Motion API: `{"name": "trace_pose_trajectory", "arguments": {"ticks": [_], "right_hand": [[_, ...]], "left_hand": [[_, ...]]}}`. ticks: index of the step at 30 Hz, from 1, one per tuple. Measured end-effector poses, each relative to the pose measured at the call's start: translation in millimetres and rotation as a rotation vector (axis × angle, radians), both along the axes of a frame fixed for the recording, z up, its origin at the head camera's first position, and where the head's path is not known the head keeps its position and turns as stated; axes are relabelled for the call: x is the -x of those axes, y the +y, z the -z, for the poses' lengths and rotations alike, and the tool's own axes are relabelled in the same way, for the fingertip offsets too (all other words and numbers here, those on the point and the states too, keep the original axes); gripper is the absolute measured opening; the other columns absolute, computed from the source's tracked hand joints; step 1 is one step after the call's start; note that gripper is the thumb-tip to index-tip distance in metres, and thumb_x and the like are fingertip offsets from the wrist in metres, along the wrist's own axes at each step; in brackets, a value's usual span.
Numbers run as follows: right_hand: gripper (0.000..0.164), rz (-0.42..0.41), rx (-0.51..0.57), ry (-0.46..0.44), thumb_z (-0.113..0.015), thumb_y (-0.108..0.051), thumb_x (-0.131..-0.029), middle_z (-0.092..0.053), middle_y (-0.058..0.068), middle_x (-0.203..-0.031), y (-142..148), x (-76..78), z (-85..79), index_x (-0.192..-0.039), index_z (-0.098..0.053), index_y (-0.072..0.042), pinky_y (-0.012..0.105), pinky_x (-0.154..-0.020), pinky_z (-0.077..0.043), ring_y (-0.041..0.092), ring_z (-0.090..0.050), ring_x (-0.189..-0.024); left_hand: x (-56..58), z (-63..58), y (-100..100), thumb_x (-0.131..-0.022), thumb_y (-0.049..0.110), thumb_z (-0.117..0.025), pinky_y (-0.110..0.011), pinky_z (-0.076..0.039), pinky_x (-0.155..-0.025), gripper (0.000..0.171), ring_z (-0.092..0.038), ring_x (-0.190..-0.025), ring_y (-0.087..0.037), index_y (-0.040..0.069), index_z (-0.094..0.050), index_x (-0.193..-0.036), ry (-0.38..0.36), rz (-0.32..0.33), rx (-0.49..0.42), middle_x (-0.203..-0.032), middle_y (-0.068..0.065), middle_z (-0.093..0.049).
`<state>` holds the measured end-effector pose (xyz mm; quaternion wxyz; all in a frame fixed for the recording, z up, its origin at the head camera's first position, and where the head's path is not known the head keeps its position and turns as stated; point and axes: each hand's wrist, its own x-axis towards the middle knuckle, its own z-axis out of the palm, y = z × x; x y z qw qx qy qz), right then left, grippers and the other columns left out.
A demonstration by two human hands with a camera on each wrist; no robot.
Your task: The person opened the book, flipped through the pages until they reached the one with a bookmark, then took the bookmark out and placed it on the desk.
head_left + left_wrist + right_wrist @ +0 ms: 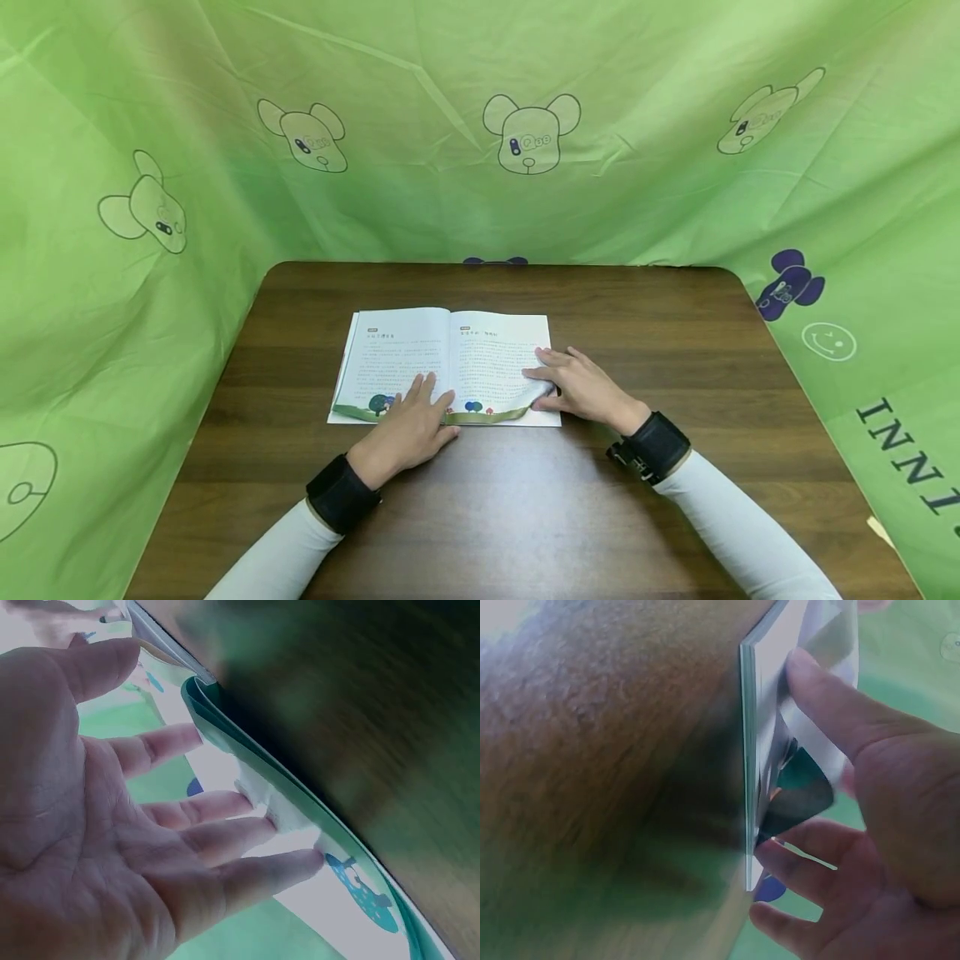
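Head view: an open white paperback book with printed pages and a green illustrated lower border (483, 354) lies on the dark brown wood-grain counter (487, 533), its lines of text too small to read. The left hand (408, 433) rests over the book's near edge beside the fold, hiding part of the border; its fingers are straight and spread apart, and in the left wrist view the fingertips touch the page, the palm in full sight. The right hand (588, 390) reaches in at the book's near right corner, thumb apart from the other fingers; a bent-up page corner (806, 784) stands between them, but whether they pinch it I cannot tell, as the lifted paper covers some of the fingers in the right wrist view. Both forearms slant inward toward the book, in white sleeves (750, 525) cut off on the near side, with black wrist bands (343, 494). Well to the right of the book, a small pale object (881, 531) cannot be made out. Beyond the book hangs a creased green cloth with bear-head drawings (420, 200).
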<state>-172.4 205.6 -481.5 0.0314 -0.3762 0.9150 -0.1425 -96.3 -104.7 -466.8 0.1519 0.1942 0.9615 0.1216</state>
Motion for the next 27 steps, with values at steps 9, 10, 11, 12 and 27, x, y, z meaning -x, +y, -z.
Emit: {"name": "trace_pose_trajectory", "arguments": {"ticks": [9,10,11,12,27], "right_hand": [[0.044,0.061,-0.011,0.081,-0.071,-0.029,-0.087,-0.062,0.023,-0.13,-5,2.9,2.9,-0.123,-0.07,-0.004,0.054,-0.097,-0.046,0.031,-0.059,-0.121],[0.043,0.064,-0.006,0.088,-0.07,-0.029,-0.087,-0.064,0.022,-0.129,-5,3.6,3.1,-0.122,-0.07,-0.004,0.053,-0.095,-0.047,0.03,-0.06,-0.12],[0.042,0.066,0.0,0.094,-0.07,-0.029,-0.088,-0.065,0.021,-0.127,-6,4.3,3.2,-0.122,-0.071,-0.004,0.052,-0.094,-0.048,0.029,-0.061,-0.119],[0.041,0.07,0.006,0.099,-0.069,-0.03,-0.088,-0.066,0.02,-0.126,-6,4.9,3.3,-0.121,-0.071,-0.005,0.051,-0.092,-0.049,0.028,-0.062,-0.117],[0.054,0.192,0.088,0.178,-0.064,-0.044,-0.09,-0.06,0.016,-0.137,-5,6.1,-2.0,-0.131,-0.065,-0.009,0.052,-0.075,-0.055,0.034,-0.062,-0.114]], "left_hand": [[5.2,0.8,18,-0.088,0.064,-0.053,-0.061,-0.05,-0.084,0.069,-0.049,-0.124,-0.05,0.006,-0.056,-0.126,0.146,0.015,0.091,-0.13,-0.031,-0.053],[5.8,0.9,20,-0.088,0.066,-0.052,-0.06,-0.051,-0.083,0.072,-0.051,-0.122,-0.05,0.005,-0.056,-0.126,0.158,0.014,0.111,-0.128,-0.03,-0.054],[6.3,0.9,23,-0.087,0.067,-0.052,-0.059,-0.052,-0.082,0.074,-0.051,-0.12,-0.05,0.005,-0.056,-0.126,0.167,0.008,0.124,-0.126,-0.03,-0.054],[6.8,1.2,25,-0.086,0.069,-0.052,-0.058,-0.053,-0.082,0.076,-0.052,-0.119,-0.051,0.004,-0.056,-0.126,0.173,0.001,0.141,-0.126,-0.03,-0.054],[9.0,9.2,42,-0.095,0.052,-0.05,-0.053,-0.057,-0.071,0.054,-0.059,-0.107,-0.053,-0.001,-0.056,-0.106,0.339,-0.038,0.274,-0.118,-0.033,-0.058]]}}
